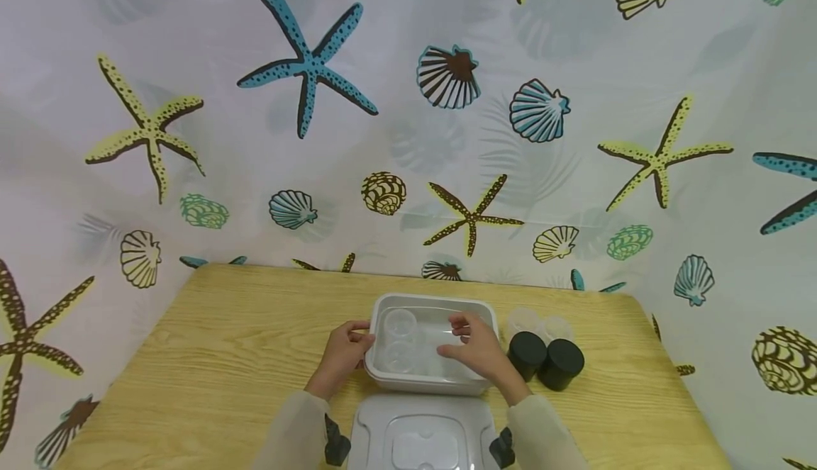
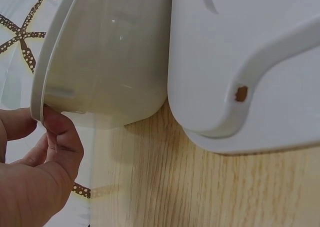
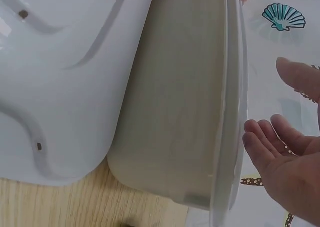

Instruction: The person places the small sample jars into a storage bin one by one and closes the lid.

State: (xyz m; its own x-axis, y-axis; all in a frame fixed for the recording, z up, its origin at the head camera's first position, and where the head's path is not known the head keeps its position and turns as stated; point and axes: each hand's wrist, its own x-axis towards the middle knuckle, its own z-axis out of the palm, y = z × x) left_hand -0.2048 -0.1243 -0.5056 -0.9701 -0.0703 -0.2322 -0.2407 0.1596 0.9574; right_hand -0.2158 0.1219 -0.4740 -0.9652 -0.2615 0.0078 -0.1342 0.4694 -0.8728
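The left hand [image 1: 345,351] pinches a white tub [image 1: 426,385] by its rim; the right hand [image 1: 477,347], thumb and fingers apart, hovers over it.

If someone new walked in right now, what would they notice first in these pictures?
Probably the big blue starfish, high on the white cloth behind the table. Next, perhaps the white tub in the middle, with the left hand pinching its left rim and the right hand over its right part. Two black round containers also stand out, just right of the tub.
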